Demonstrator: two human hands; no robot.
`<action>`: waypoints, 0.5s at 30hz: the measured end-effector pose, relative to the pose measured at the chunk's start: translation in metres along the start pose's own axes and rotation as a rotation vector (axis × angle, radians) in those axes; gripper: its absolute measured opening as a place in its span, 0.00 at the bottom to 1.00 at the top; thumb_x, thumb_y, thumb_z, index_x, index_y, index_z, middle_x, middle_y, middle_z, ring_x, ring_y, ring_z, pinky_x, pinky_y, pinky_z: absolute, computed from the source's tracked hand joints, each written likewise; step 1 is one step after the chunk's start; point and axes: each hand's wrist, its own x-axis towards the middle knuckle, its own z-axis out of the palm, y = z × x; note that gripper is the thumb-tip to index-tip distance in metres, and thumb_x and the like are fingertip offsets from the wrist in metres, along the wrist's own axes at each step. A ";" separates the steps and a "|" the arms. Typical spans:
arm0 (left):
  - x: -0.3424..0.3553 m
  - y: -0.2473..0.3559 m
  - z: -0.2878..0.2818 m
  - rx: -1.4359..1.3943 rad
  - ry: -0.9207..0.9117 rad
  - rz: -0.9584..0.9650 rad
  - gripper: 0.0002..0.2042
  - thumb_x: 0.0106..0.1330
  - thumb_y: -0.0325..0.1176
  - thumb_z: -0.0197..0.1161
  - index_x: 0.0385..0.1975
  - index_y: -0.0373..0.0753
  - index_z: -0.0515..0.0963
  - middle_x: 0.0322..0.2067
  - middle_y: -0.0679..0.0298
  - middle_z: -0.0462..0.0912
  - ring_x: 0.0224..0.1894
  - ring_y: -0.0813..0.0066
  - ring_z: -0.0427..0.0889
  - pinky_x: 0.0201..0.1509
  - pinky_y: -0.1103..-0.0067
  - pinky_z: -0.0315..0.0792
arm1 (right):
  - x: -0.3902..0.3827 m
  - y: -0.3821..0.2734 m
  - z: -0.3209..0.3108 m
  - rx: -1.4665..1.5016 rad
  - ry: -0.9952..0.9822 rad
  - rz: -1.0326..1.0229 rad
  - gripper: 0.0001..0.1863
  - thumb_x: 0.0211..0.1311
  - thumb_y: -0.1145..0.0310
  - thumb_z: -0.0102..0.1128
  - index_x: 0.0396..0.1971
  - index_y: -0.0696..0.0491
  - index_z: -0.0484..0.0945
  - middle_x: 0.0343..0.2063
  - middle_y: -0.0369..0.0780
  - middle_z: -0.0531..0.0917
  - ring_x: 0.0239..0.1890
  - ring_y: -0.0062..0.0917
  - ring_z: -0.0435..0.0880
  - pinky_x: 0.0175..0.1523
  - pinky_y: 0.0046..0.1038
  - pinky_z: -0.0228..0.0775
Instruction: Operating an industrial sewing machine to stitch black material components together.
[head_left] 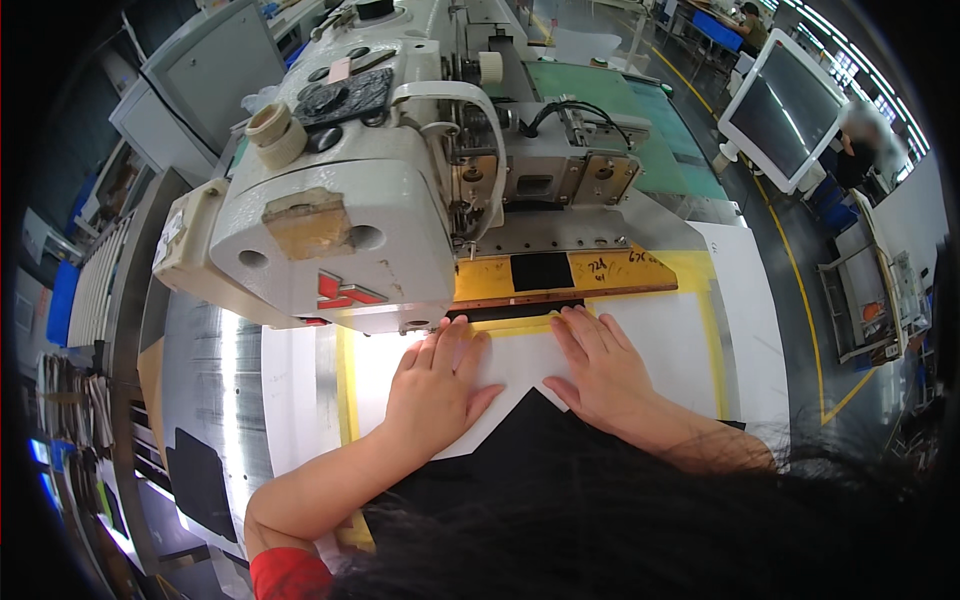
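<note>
So, nothing was gripped in a closed way: the left hand and the right hand were both laid flat, palms down, with the fingers stretched forward and held loosely apart. Whether anything was pinched under the fingertips couldn't be told from this angle.

The black strip was placed right ahead of the fingers, roughly between the two sets of fingertips, just right of the white machine head. Its near side was bordered by a yellow strip, and that one was touched near its ends, left fingers nearest the machine head, right fingers farther out from it.

Behind the black strip, also right of the machine head, an orange-yellow plate was set crosswise, with a black patch stuck on it. A white sheet was spread under both hands, on the near side of the machine head and out to its right. Another black piece was left on the metal table, nearer the person than the machine head and off to its left.
</note>
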 end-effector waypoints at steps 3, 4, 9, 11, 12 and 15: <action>-0.001 0.003 -0.001 -0.037 0.011 0.010 0.28 0.63 0.51 0.61 0.56 0.36 0.72 0.58 0.45 0.71 0.55 0.51 0.76 0.58 0.64 0.69 | -0.002 -0.002 -0.002 -0.008 -0.016 0.013 0.36 0.60 0.52 0.61 0.58 0.65 0.67 0.58 0.53 0.69 0.63 0.44 0.68 0.69 0.43 0.55; -0.001 0.004 0.000 -0.031 0.012 0.000 0.28 0.63 0.51 0.61 0.56 0.36 0.72 0.58 0.45 0.71 0.55 0.51 0.76 0.58 0.64 0.69 | -0.002 -0.001 -0.004 -0.008 -0.023 0.014 0.36 0.60 0.52 0.61 0.58 0.65 0.67 0.59 0.53 0.69 0.63 0.44 0.68 0.69 0.43 0.55; -0.002 0.006 0.002 -0.017 -0.003 0.011 0.28 0.64 0.51 0.60 0.56 0.35 0.72 0.58 0.45 0.71 0.54 0.51 0.77 0.59 0.65 0.69 | -0.005 -0.002 -0.003 -0.005 -0.023 0.019 0.35 0.60 0.52 0.62 0.57 0.65 0.68 0.58 0.53 0.69 0.64 0.44 0.68 0.69 0.43 0.56; -0.003 0.006 0.004 -0.006 -0.015 -0.005 0.29 0.63 0.51 0.61 0.56 0.35 0.72 0.59 0.47 0.70 0.58 0.52 0.74 0.60 0.65 0.68 | -0.006 -0.001 -0.003 -0.018 -0.003 0.006 0.33 0.60 0.54 0.62 0.56 0.65 0.69 0.58 0.53 0.70 0.63 0.44 0.69 0.69 0.43 0.56; -0.003 0.006 0.005 0.008 -0.024 -0.016 0.29 0.61 0.51 0.63 0.57 0.36 0.72 0.59 0.49 0.70 0.62 0.52 0.71 0.61 0.64 0.67 | -0.004 0.000 -0.004 -0.019 -0.013 0.011 0.33 0.60 0.54 0.62 0.56 0.65 0.69 0.58 0.53 0.70 0.63 0.44 0.69 0.69 0.43 0.56; 0.003 0.005 -0.006 -0.021 0.055 0.038 0.26 0.62 0.49 0.63 0.51 0.35 0.74 0.55 0.50 0.74 0.51 0.54 0.78 0.56 0.67 0.71 | -0.001 0.000 -0.011 0.035 0.067 -0.028 0.27 0.58 0.58 0.65 0.52 0.60 0.74 0.55 0.49 0.73 0.59 0.44 0.72 0.64 0.42 0.62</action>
